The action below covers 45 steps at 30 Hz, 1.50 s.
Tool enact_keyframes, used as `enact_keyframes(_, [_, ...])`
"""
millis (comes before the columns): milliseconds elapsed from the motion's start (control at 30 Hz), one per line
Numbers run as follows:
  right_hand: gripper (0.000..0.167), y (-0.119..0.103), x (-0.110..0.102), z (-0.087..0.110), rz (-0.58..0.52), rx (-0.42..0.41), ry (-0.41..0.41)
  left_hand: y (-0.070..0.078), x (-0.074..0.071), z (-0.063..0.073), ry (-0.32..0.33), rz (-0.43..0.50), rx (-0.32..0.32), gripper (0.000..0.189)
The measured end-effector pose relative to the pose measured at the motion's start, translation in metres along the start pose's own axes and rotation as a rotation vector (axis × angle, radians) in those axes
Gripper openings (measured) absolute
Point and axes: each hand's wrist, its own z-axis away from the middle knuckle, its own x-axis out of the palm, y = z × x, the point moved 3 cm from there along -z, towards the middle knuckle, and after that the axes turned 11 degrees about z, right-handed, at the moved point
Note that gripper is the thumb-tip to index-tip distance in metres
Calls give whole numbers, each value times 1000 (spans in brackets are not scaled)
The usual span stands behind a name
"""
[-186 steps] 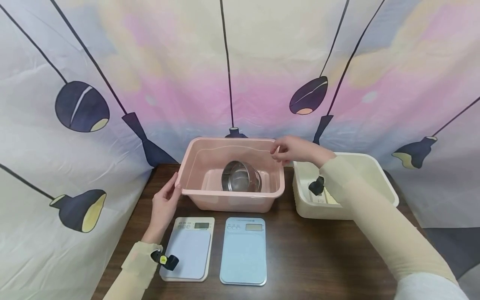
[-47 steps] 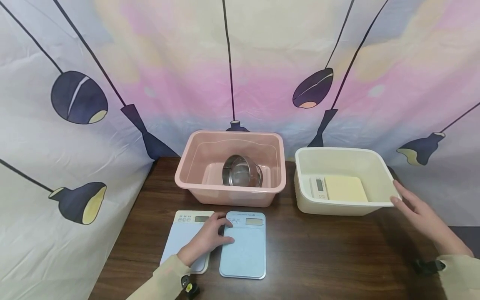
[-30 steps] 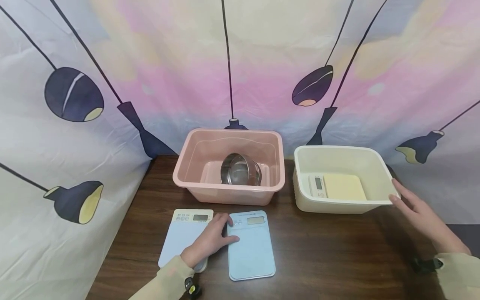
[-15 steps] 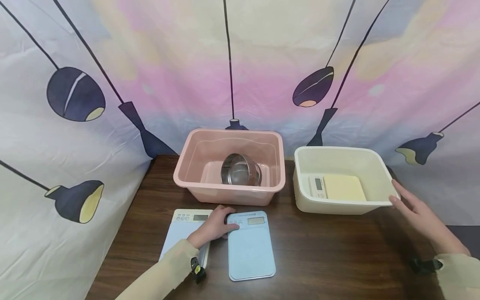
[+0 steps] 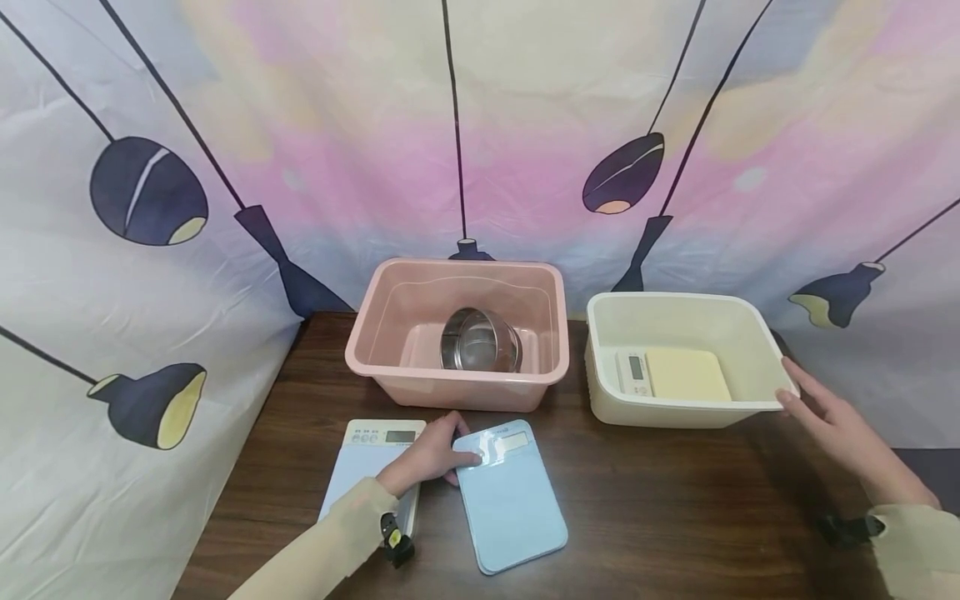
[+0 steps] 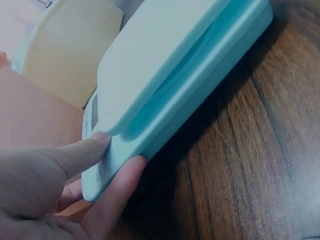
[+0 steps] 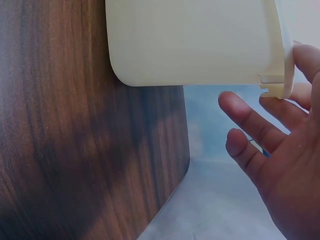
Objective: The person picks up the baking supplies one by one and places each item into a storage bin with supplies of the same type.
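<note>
My left hand [image 5: 427,454] pinches the upper left corner of a light blue kitchen scale [image 5: 517,512], thumb on top and fingers at its side and underneath. The scale stands turned at an angle, its display at the far end, with light glinting off it. In the left wrist view, the scale [image 6: 150,65] is seen edge-on, close over the wood. Partly under my left forearm lies a white kitchen scale [image 5: 360,471]. At the far right, my right hand [image 5: 843,433] holds the rim of a cream basin [image 5: 675,408], its lower fingers loose beneath.
A yellow-topped kitchen scale [image 5: 687,375] lies in the cream basin. Left of it, a pink basin [image 5: 465,396] holds a stainless steel sieve [image 5: 480,343]. Both basins stand at the back of the dark wooden table [image 5: 660,500], before a printed curtain [image 5: 360,125].
My left hand left the pink basin's rim, took the blue scale by its corner, moved it right and turned it. My right hand went from above the basins to the cream basin's rim.
</note>
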Motion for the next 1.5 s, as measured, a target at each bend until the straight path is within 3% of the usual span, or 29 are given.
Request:
enact_keyframes(400, [74,-5,-2,0,36,-6,-14,0,-8,6,-45,33,21,23])
enact_keyframes(533, [74,-6,-1,1,33,2,-26,2,-12,9,-145,133,-16,19])
enact_keyframes(700, [75,-7,-1,3,40,-1,-23,4,-10,14,-301,298,-91,41])
enact_keyframes(800, [75,-7,-1,3,43,8,-20,3,-7,16,-346,379,-125,45])
enact_keyframes(1100, [75,-6,-2,0,37,15,-24,3,9,23,-336,540,-151,45])
enact_keyframes(1267, [73,-6,-3,-1,27,5,-9,14,17,30,-334,627,-146,51])
enact_keyframes(1500, [73,-6,-2,-1,26,1,-3,32,27,40,-401,747,-104,61])
